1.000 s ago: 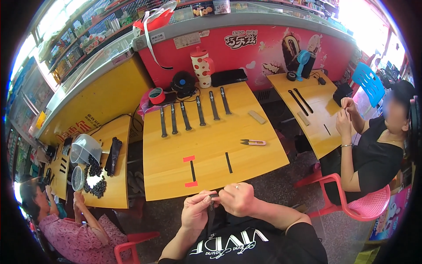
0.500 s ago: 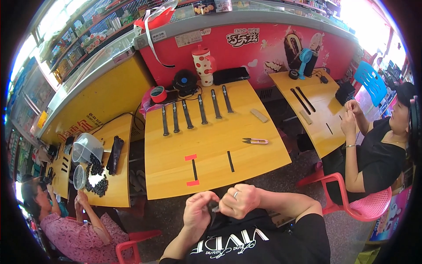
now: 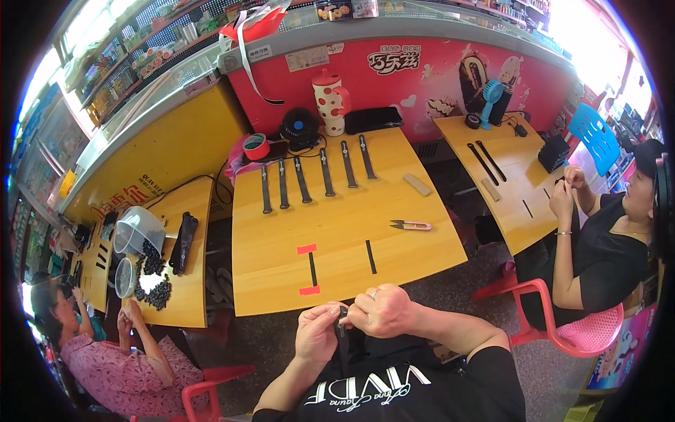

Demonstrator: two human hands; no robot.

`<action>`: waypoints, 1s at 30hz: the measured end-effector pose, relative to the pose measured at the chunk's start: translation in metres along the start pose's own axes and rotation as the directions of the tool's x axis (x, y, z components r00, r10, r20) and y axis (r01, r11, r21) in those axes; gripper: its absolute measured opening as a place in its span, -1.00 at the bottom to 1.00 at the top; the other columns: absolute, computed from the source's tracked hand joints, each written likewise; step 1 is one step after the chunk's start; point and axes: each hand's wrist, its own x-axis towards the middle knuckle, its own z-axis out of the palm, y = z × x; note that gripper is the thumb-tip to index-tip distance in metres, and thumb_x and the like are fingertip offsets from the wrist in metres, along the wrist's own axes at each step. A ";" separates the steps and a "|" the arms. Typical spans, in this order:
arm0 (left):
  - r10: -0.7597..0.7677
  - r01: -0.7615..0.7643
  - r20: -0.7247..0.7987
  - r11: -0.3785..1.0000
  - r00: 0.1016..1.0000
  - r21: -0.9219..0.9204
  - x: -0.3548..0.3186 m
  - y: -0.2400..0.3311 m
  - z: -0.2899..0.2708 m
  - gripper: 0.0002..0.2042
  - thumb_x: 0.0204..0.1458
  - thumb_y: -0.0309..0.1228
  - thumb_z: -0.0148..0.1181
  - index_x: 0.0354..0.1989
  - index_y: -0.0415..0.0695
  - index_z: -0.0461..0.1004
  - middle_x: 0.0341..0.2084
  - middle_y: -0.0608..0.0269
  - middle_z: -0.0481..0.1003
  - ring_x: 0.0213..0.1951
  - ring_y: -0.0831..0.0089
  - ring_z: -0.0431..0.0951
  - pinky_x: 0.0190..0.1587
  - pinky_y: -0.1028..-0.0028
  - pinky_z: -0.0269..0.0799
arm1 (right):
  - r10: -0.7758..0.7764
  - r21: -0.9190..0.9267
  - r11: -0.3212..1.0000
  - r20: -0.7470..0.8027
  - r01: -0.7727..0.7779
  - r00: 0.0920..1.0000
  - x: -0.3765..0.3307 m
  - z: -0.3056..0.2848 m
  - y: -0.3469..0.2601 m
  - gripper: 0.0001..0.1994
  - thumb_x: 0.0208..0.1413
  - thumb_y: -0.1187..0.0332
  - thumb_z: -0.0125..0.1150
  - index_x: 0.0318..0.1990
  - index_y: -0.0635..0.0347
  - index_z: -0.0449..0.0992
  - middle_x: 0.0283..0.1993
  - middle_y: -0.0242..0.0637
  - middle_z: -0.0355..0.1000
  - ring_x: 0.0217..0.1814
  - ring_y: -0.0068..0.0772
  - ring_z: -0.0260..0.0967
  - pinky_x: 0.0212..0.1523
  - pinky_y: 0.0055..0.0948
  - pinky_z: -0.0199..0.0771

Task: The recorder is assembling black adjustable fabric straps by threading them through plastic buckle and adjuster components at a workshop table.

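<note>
Just beyond the table's near edge, my left hand (image 3: pixel 318 333) and my right hand (image 3: pixel 384 310), with a ring on it, are close together, fingers pinched. Between them they grip a narrow black strap (image 3: pixel 343 346); a small dark end pokes up at the fingertips, and the rest hangs down against my black shirt. What exactly that end is, I cannot make out. On the wooden table (image 3: pixel 274 232) ahead lie a short black strip (image 3: pixel 370 257), another black strip (image 3: pixel 313 269) between two pieces of red tape, and pink-handled thread snips (image 3: pixel 410 226).
Several black straps (image 3: pixel 325 173) lie in a row farther back, beside a tan block (image 3: pixel 417 185). Behind them stand a red tape roll (image 3: pixel 256 146), a black fan (image 3: pixel 299 129) and a spotted tumbler (image 3: pixel 329 104). People work at the side tables, left and right.
My hands have risen slightly and my right fingers have turned, so the strap's dark end and its hanging length show more. The person on the right has lowered their hands a little.
</note>
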 end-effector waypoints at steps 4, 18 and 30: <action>0.190 -0.162 -0.191 0.975 0.963 0.155 0.005 0.009 0.000 -0.79 0.17 -0.46 -0.01 -0.44 -0.32 0.47 -0.51 0.09 0.51 -0.49 0.39 0.49 -0.40 0.51 0.38 | -0.300 0.020 0.953 -0.045 0.301 0.953 0.001 0.005 -0.017 -0.68 -0.04 0.14 0.25 -0.63 0.00 0.26 -0.68 -0.49 0.08 -0.71 -0.59 0.15 -0.73 -0.54 0.06; 0.838 -0.339 -0.444 0.538 0.317 0.772 0.119 0.132 -0.262 -0.80 0.08 -0.38 0.20 -0.50 -0.26 0.54 -0.57 0.26 0.48 -0.61 0.53 0.40 -0.51 0.46 0.37 | 0.159 0.603 0.798 -0.246 0.022 0.956 -0.004 -0.084 -0.011 -0.77 -0.01 0.32 0.30 -0.54 0.16 0.36 -0.70 -0.37 0.21 -0.75 -0.34 0.19 -0.74 -0.45 0.13; 0.325 -0.479 0.367 0.726 0.871 0.493 0.096 0.072 0.013 -0.62 0.17 -0.41 0.07 0.16 -0.24 0.33 -0.10 0.16 0.45 -0.04 0.45 0.39 -0.10 0.50 0.39 | 0.484 0.385 0.843 -0.234 -0.377 0.843 0.022 -0.098 0.071 -0.87 0.10 0.57 0.12 -0.48 0.33 0.37 -0.62 -0.20 0.27 -0.66 -0.34 0.26 -0.62 -0.51 0.18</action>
